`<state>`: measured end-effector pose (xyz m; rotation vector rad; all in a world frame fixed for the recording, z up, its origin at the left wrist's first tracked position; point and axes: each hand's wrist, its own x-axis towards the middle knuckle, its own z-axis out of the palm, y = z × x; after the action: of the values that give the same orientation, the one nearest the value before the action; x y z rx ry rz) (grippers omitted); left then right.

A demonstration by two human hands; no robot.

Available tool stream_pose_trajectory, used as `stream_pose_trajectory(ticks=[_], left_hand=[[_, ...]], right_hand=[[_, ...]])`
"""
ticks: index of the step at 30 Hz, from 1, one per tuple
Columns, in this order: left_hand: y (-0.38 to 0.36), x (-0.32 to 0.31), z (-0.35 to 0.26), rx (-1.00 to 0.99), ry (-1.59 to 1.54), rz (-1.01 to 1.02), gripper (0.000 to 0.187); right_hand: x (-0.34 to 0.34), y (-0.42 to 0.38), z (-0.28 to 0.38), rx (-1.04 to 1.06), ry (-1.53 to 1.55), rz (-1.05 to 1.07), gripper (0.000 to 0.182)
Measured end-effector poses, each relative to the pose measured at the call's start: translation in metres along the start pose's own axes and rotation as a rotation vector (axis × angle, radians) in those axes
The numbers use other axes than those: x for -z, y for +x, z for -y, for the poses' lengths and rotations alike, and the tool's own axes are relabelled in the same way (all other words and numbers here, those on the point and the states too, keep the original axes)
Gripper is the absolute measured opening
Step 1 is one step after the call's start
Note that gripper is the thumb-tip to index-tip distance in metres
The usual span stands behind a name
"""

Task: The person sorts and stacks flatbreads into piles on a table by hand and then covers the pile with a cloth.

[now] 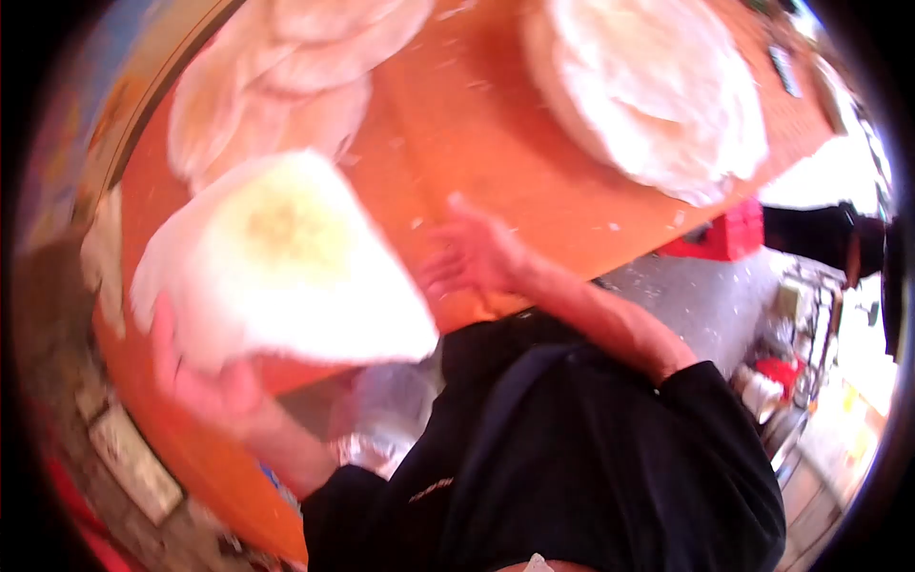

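Observation:
A large flatbread (295,257), pale with a browned patch, is held up by its near left edge in my left hand (214,377). The thumb shows on top; the other fingers are partly hidden under the bread. My right hand (477,253) is beside the bread's right edge, fingers spread, with nothing in it. Beyond the held bread, more flatbreads (267,105) lie overlapping on the orange table (438,124). A tall stack of flatbreads (648,86) stands at the far right of the table.
A red crate (734,232) is past the table's right edge. Below the near edge is a clear plastic bag or container (386,405). A dark-handled tool (784,69) lies at the far right. Crumbs dot the table.

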<state>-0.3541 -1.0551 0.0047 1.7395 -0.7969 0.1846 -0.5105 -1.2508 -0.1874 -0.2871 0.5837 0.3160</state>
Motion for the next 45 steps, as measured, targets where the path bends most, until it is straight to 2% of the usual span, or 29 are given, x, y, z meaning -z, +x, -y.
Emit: stream_pose_trajectory(ticks=[2,4,8,10,11,13,14,16,18,21,22,23,25,27,28,29,30,31,32,33,34,36,37,38,40,41,44,45], left_hand=[[0.01,0.005,-0.004,-0.062,0.026,0.113,0.063],[0.022,-0.008,-0.012,-0.158,-0.008,0.164,0.062],[0.028,-0.041,-0.044,-0.228,-0.124,0.2,0.06],[0.036,-0.056,-0.057,-0.264,-0.176,0.224,0.059],[0.042,-0.061,-0.063,-0.289,-0.133,0.276,0.058],[0.048,-0.081,-0.075,-0.329,-0.09,0.333,0.057],[0.049,-0.1,-0.081,-0.293,-0.046,0.286,0.057],[0.055,-0.136,-0.096,-0.265,-0.002,0.246,0.056],[0.069,-0.167,-0.109,-0.341,-0.099,0.353,0.056],[0.098,-0.208,-0.119,-0.382,-0.254,0.533,0.054],[0.104,-0.229,-0.127,-0.377,-0.289,0.552,0.053],[0.11,-0.25,-0.135,-0.371,-0.324,0.571,0.052],[0.115,-0.297,-0.167,0.637,-0.962,0.623,0.053],[0.106,-0.334,-0.143,0.683,-1.063,0.72,0.045],[0.094,-0.359,-0.123,0.709,-1.101,0.752,0.042],[0.078,-0.382,-0.117,0.855,-0.938,0.62,0.029],[0.06,-0.396,-0.1,0.926,-0.861,0.672,0.021],[0.046,-0.406,-0.102,0.984,-0.818,0.819,0.019],[0.03,-0.412,-0.085,1.019,-0.757,0.851,0.02],[0.01,-0.414,-0.063,1.001,-0.685,0.876,0.029],[-0.009,-0.412,-0.038,1.012,-0.633,0.846,0.028],[-0.037,-0.398,-0.017,1.056,-0.579,0.775,0.025],[-0.048,-0.388,-0.006,1.067,-0.523,0.753,0.025],[-0.057,-0.382,0.005,1.075,-0.468,0.731,0.025],[-0.068,-0.375,0.018,1.093,-0.422,0.711,0.025],[-0.069,-0.365,0.022,1.098,-0.379,0.691,0.025],[-0.064,-0.355,0.026,1.078,-0.362,0.691,0.03],[-0.06,-0.352,0.03,1.047,-0.345,0.688,0.03]], right_hand=[[0.003,-0.005,-0.009,-0.064,0.053,0.065,0.104],[-0.006,-0.016,-0.009,-0.058,0.208,0.153,0.089],[-0.001,-0.026,0.007,0.079,0.21,0.247,0.078],[-0.002,-0.034,0.019,0.375,0.224,0.373,0.075],[0.001,-0.04,0.024,0.424,0.224,0.379,0.065],[0.014,-0.05,0.028,0.366,0.308,0.42,0.065],[0.021,-0.055,0.033,0.295,0.386,0.455,0.066],[0.021,-0.082,0.062,0.293,0.426,0.438,0.06],[0.036,-0.118,0.108,0.533,0.206,0.191,0.056],[0.045,-0.224,0.178,0.913,-0.183,-0.243,0.042],[0.083,-0.242,0.187,1.4,-0.784,-0.507,0.033],[0.107,-0.267,0.216,1.463,-0.865,-0.5,0.033],[0.156,-0.316,0.273,1.596,-1.017,-0.487,0.033],[0.163,-0.369,0.307,1.522,-0.732,-0.509,0.034],[0.169,-0.388,0.323,1.212,-0.303,-0.521,0.037],[0.185,-0.395,0.333,1.237,-0.384,-0.611,0.041],[0.206,-0.401,0.34,1.26,-0.466,-0.701,0.044],[0.235,-0.408,0.344,1.252,-0.476,-0.651,0.055],[0.256,-0.411,0.339,1.243,-0.475,-0.65,0.055],[0.274,-0.409,0.332,1.116,-0.536,-1.082,0.062],[0.292,-0.407,0.325,0.95,-0.591,-1.503,0.069],[0.335,-0.393,0.305,1.064,-0.873,-1.683,0.078],[0.319,-0.382,0.297,1.105,-0.835,-1.61,0.074],[0.309,-0.363,0.292,1.147,-0.916,-1.65,0.069],[0.268,-0.331,0.284,1.298,-1.441,-1.622,0.066],[0.247,-0.315,0.284,1.296,-1.588,-1.496,0.066],[0.222,-0.258,0.28,1.193,-1.846,-1.48,0.068],[0.233,-0.242,0.28,1.081,-1.878,-1.444,0.071]])
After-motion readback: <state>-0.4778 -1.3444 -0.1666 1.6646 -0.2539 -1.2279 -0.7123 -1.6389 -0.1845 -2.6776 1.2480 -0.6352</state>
